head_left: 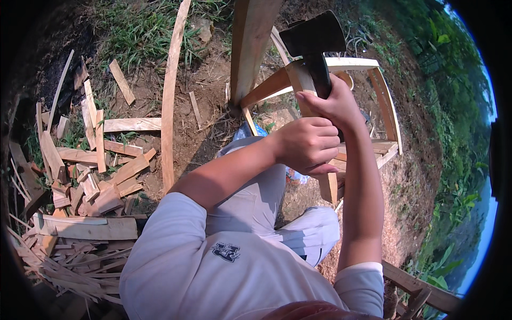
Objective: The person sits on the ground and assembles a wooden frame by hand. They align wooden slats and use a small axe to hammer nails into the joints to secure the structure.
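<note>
Both hands wrap a black hatchet (313, 48) raised over a wooden frame (368, 96) on bare earth. The right hand (335, 104) holds a closed grip high on the handle; the left hand (306, 145) is clenched just below it. An upright plank (250, 48) stands close on the left of the blade. Open dirt lies beyond the frame's right edge. A long slat (169, 101) and a heap of offcuts (85, 176) crowd the left.

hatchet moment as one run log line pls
left hand: grips hatchet handle | right hand: grips higher up | head raised over wooden frame | scrap wood pile left
</note>
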Motion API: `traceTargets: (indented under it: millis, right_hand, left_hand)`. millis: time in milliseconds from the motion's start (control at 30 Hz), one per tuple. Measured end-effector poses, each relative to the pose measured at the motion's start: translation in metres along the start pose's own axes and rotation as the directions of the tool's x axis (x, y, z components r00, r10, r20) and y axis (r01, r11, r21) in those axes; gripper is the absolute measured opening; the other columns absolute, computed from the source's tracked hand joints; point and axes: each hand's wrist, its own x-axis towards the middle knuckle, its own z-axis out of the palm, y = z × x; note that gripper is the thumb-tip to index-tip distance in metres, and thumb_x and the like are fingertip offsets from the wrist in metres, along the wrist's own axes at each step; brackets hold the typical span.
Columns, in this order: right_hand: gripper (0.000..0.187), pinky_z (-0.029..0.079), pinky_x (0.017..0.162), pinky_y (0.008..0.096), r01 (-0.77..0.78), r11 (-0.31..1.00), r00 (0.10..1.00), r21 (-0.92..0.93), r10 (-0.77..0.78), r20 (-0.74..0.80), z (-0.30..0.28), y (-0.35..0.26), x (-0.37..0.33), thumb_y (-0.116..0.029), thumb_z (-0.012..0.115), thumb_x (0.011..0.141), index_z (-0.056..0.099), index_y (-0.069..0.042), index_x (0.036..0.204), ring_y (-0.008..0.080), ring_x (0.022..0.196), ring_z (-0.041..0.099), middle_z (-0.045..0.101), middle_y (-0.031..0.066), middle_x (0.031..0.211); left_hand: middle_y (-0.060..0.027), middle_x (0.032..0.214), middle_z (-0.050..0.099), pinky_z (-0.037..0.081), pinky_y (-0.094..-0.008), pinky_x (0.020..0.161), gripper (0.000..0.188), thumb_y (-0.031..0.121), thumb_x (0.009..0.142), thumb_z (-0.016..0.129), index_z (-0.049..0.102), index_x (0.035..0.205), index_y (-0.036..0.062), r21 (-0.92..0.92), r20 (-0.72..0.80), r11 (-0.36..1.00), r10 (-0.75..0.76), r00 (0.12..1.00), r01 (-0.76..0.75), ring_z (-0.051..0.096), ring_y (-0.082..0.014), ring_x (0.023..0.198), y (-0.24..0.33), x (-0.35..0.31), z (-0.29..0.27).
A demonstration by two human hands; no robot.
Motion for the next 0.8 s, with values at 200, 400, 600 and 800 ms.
traceTargets:
  millis: [200, 400, 600, 800]
  right_hand:
    - [0.052, 0.051, 0.067, 0.0308, 0.011, 1.000, 1.000, 0.013, -0.011, 0.008, -0.005, 0.006, 0.005, -0.035, 0.094, 0.081, 0.071, 0.002, 0.110, 0.0091, 0.075, 0.057, 0.070, 0.0016, 0.086]
    - [0.047, 0.046, 0.061, 0.0303, 0.077, 0.996, 0.996, -0.033, -0.078, -0.041, -0.004, -0.005, -0.009, -0.035, 0.088, 0.090, 0.068, 0.003, 0.109, 0.0083, 0.071, 0.052, 0.063, 0.0005, 0.076]
    - [0.026, 0.038, 0.055, 0.0334, 0.027, 0.985, 0.996, -0.172, -0.041, -0.074, -0.030, -0.027, -0.035, -0.024, 0.067, 0.107, 0.062, 0.001, 0.107, 0.0119, 0.059, 0.048, 0.055, 0.0058, 0.065]
    - [0.014, 0.041, 0.056, 0.0384, 0.173, 0.902, 0.968, -0.396, -0.230, -0.099, -0.036, -0.036, -0.058, -0.012, 0.062, 0.107, 0.059, 0.001, 0.109, 0.0282, 0.056, 0.052, 0.056, 0.0156, 0.068]
  left_hand:
    - [-0.0056, 0.089, 0.066, 0.054, -0.0371, 0.080, 0.034, 0.040, 0.094, 0.069, 0.065, 0.083, 0.0078, 0.089, -0.027, 0.995, 0.054, 0.998, -0.052, 0.066, -0.0229, 0.082, -0.016, 0.000, 0.005]
    - [-0.0004, 0.073, 0.059, 0.047, -0.0356, 0.067, 0.022, 0.025, 0.079, 0.070, 0.057, 0.066, 0.0128, 0.136, -0.100, 0.988, -0.060, 0.993, 0.074, 0.060, -0.0196, 0.070, -0.001, 0.000, 0.012]
    - [0.0005, 0.072, 0.060, 0.047, -0.0346, 0.066, 0.014, 0.023, 0.074, 0.072, 0.065, 0.068, 0.0127, 0.084, -0.169, 0.994, -0.048, 0.984, 0.063, 0.061, -0.0192, 0.070, -0.001, -0.003, 0.015]
    - [-0.0006, 0.073, 0.061, 0.049, -0.0344, 0.070, 0.013, 0.020, 0.072, 0.073, 0.065, 0.069, 0.0108, 0.061, -0.292, 0.997, -0.031, 0.956, 0.051, 0.061, -0.0197, 0.071, 0.000, -0.002, 0.028]
